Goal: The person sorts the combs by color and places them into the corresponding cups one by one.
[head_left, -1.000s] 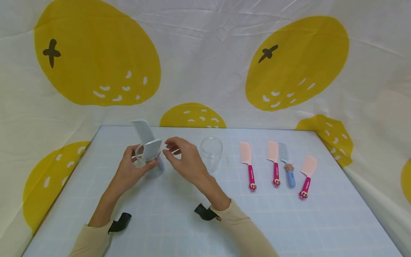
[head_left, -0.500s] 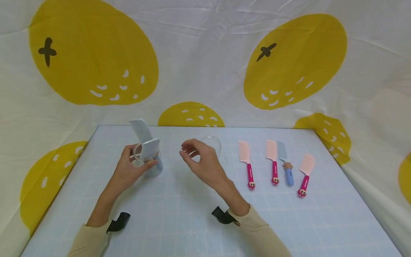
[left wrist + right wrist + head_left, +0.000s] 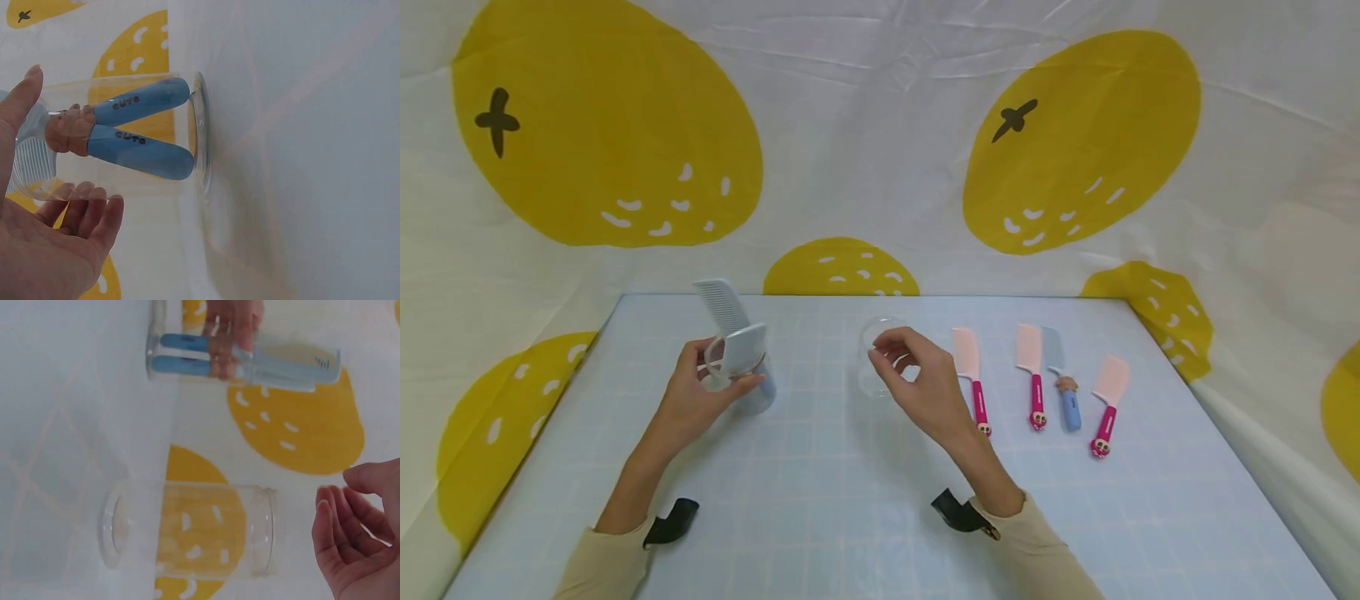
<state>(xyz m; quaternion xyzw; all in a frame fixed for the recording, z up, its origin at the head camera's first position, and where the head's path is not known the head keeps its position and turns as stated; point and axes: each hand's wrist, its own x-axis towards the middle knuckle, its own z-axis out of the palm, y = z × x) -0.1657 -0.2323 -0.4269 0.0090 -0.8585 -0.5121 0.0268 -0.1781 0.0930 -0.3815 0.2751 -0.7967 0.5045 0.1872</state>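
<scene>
Combs (image 3: 743,348), blue, two, in glass (image 3: 201,144) best held steady: left hand (image 3: 703,392) clamped round it, right hand (image 3: 927,385) empty, loosely curled.

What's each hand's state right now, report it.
Left hand: holding the clear cup with two blue combs inside.
Right hand: open, fingers loosely curled, holding nothing.

Found two combs (image 3: 721,305) standing in a cup (image 3: 205,144) at left, with the left hand (image 3: 703,385) round it. Saw a second cup (image 3: 215,530) on the table (image 3: 820,500) to the right, with the right hand (image 3: 927,382) near its top. Noted four more combs (image 3: 1036,396) lying farther right in a row, with the middle pair close together.
</scene>
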